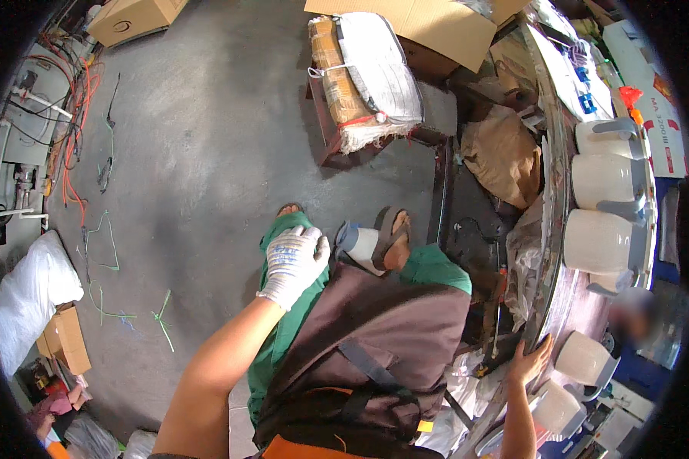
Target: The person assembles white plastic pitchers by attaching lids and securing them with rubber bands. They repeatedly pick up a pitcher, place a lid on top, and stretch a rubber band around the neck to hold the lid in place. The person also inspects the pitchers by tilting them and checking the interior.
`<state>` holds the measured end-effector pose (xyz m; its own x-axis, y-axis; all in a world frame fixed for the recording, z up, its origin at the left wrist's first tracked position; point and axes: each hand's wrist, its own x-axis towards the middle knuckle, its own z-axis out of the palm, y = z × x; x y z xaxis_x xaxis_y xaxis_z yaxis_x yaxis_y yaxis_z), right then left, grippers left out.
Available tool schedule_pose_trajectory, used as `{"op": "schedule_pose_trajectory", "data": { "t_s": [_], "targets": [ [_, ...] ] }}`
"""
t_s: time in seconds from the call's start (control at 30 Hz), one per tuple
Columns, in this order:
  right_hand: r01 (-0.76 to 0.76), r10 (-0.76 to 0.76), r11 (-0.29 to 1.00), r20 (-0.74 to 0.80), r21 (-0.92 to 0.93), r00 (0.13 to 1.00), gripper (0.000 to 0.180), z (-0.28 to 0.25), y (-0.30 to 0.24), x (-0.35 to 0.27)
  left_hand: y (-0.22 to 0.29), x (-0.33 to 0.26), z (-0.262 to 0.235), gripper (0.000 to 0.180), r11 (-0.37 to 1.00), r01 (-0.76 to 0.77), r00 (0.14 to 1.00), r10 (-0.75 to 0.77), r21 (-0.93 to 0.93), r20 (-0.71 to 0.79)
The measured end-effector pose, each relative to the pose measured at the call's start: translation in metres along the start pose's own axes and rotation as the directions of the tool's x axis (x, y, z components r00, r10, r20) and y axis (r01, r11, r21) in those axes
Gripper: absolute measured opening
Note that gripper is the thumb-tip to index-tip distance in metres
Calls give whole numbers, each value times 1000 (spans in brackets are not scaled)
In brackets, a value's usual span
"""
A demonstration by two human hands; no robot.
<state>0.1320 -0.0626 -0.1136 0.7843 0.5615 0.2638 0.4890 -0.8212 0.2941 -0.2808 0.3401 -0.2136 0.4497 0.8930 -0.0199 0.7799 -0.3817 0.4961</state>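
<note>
White jugs (598, 241) stand in row on curved metal bench rim (552, 229) at far right, handles turned outward, row running near-to-far along rim. Right hand (529, 359) bare, fingers spread flat on rim edge, grasping nothing; nearest jug (585, 358) just beside its fingertips (slightly right, tilted). Left hand (293, 264) gloved, resting loosely curled on green trouser knee (283, 336), holding nothing, well apart from jugs. Right hand clearly nearer.

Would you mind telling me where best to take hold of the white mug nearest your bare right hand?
Probably by the handle: the white mug lies tipped on the table edge, handle toward the lower right. The right hand rests just left, so reach across its body.
</note>
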Motion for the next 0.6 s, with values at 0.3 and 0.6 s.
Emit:
{"op": "schedule_pose_trajectory", "data": {
  "t_s": [0.3,0.6],
  "targets": [
    [20,-20,1000,-3,-21,1000,75,0,1,3,-22,-21,-11,18,1000,17,998,-16,-16,54],
    [61,-60,998,19,-10,998,77,-2,12,-12,-15,-13,-22,10,1000,2,1000,-1,-23,25]
  ]
}}
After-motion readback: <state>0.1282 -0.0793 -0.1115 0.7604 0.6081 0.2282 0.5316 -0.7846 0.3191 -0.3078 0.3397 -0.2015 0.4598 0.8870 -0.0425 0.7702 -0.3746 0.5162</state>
